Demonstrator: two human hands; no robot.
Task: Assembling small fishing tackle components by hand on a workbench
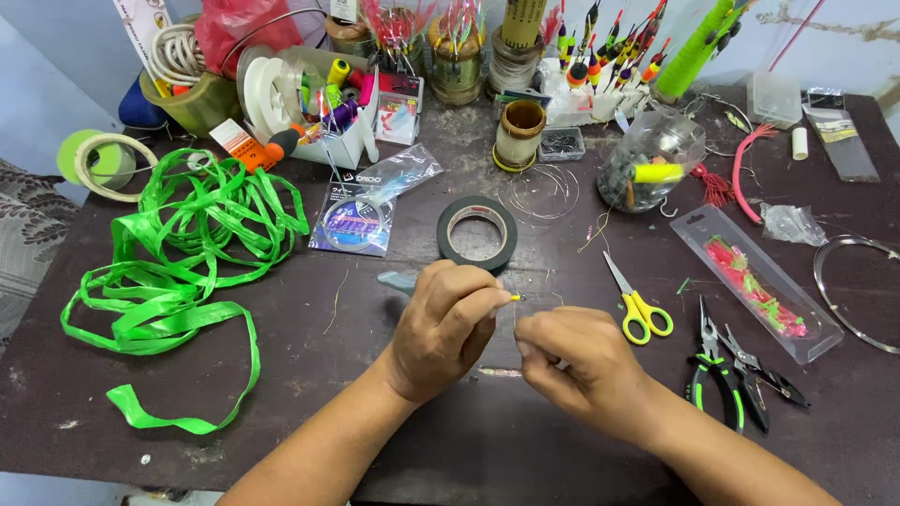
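Yellow-tipped small piece (515, 297), too tiny to identify, sits pinched at the fingertips of the left hand (441, 323), just below the middle of the frame over the dark tabletop (394, 440). The right hand (574, 361) is close beside it, its thumb and fingers pressed together near the same spot, though whether they grip a thin line cannot be made out. The two hands are nearly touching, fingertips facing each other. Just above them lies a roll of black tape (477, 233), flat on the table. To the right of the hands rest yellow-handled scissors (635, 302), and further right a pair of green-and-black pliers (719, 370) beside a clear packet of pink lures (756, 281). At the left of the frame a loose tangle of green ribbon (178, 262) spreads across the table. Along the upper edge stand spools, jars and a row of fishing floats (609, 52).
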